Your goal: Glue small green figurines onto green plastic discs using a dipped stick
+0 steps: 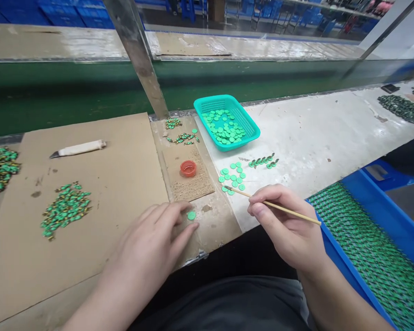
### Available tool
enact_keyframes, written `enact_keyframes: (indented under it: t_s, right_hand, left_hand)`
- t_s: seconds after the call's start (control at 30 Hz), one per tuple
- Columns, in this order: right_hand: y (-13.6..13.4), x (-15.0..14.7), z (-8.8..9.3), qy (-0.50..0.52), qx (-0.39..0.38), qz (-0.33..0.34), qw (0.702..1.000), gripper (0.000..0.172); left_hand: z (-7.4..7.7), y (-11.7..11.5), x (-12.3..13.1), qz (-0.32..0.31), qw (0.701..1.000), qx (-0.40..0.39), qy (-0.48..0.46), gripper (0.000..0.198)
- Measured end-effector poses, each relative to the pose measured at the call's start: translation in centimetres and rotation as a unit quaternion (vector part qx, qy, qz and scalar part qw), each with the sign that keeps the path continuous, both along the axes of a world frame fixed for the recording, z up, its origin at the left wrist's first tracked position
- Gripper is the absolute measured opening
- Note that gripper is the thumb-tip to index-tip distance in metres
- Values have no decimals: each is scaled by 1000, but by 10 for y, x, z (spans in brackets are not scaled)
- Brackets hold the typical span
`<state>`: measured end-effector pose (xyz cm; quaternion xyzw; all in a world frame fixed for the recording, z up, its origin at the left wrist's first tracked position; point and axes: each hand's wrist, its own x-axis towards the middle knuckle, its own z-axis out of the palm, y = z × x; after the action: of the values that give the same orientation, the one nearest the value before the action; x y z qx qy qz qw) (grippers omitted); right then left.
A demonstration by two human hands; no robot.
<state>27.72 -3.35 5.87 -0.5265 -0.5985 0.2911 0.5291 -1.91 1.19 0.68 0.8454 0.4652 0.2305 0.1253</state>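
My right hand pinches a thin wooden stick with a dark tip, much like a fine brush. The dark tip points left, over loose green discs on the pale tabletop. My left hand rests near the table's front edge, thumb and fingers apart. Between its thumb and fingertips lies one green disc; whether they touch it I cannot tell. A small red cup stands on a gritty cardboard piece beyond that hand. Right of the loose discs, several discs with dark pieces on top stand in rows.
A teal basket holds many green discs. Small green-and-gold pieces lie heaped on cardboard at left, below a white-wrapped tool. A blue tray full of green pieces sits at right. A metal post rises behind.
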Motion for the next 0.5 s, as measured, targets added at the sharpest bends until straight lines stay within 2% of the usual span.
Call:
enact_keyframes:
  t_s: [0.1,0.2,0.27,0.33,0.4,0.5]
  right_hand:
    - [5,0,-3,13,-9,-1,1000,9]
    - [15,-5,-7,47,-5,-12,999,30]
    - [22,-9,-9,76,-1,-11,997,35]
    - [30,-14,-9,97,-15,2,995,31]
    - [40,-19,-7,107,-37,8,994,18]
    - [60,-28,-2,107,-48,16,993,9]
  left_hand:
    - [6,4,-10,-23,999,-10,-25,32]
    - [6,9,-6,-53,998,3,-23,22]
    - [4,8,-1,-53,998,18,-17,20]
    - [2,4,1,-40,999,30,-16,21]
    - [2,-4,0,-36,998,50,-14,26]
    - [0,-16,-6,-61,994,93,8,33]
